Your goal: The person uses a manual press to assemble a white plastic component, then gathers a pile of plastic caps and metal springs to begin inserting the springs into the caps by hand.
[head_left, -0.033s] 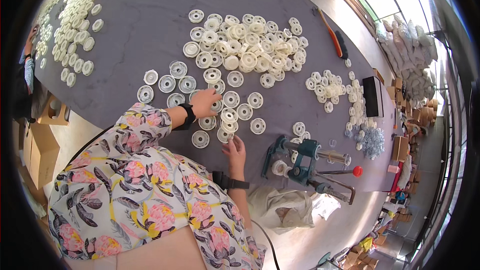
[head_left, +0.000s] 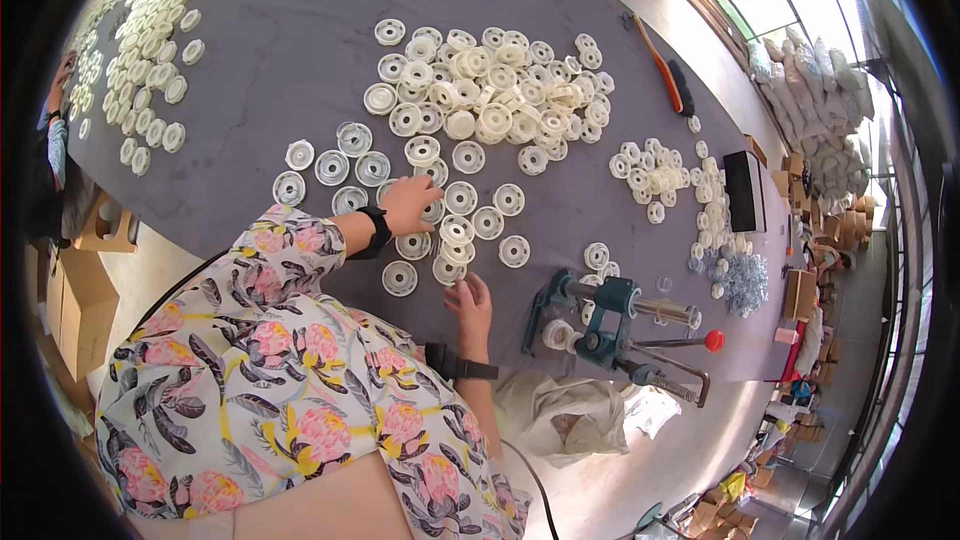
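Note:
My left hand [head_left: 406, 206] reaches over a loose group of round white plastic discs with holes in the middle. Its fingers are bent together at the edge of one disc [head_left: 433, 211], which they partly cover. Closer to me, my right hand [head_left: 470, 308] has its fingers curled but apart. Its fingertips come up to the lower edge of another disc [head_left: 448, 270], and nothing shows in its palm. Between the hands, overlapping discs [head_left: 457, 229] form a short row. Several greyish-centred discs [head_left: 332, 167] lie left of my left hand.
A green hand press [head_left: 606, 318] with a red-knobbed lever stands at the table's right edge. Beyond my hands is a large heap of discs [head_left: 495, 90]. An orange-handled brush [head_left: 660, 65], a black box [head_left: 743, 192] and clear small parts [head_left: 742, 285] lie right. Someone's hand [head_left: 62, 75] shows far left.
Both hands keep their places over the discs. Only a very slight shift of the whole view shows.

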Demonstrator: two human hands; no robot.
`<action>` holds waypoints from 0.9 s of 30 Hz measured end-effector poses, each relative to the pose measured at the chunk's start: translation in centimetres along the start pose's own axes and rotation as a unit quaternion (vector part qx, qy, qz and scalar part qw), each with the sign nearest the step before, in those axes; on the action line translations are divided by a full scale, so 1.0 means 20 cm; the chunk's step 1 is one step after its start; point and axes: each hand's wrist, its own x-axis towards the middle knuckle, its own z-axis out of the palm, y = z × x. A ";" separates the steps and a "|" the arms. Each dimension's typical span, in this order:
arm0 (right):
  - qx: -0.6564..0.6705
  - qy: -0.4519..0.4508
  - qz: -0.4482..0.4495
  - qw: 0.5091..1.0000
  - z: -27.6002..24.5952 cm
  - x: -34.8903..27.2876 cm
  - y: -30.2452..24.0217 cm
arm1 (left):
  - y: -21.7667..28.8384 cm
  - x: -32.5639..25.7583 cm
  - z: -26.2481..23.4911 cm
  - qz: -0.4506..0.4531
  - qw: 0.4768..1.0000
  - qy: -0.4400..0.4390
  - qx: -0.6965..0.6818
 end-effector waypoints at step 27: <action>0.012 0.077 0.008 0.997 -0.17 -0.08 0.24 | -0.17 -0.31 0.07 0.119 0.992 0.011 0.036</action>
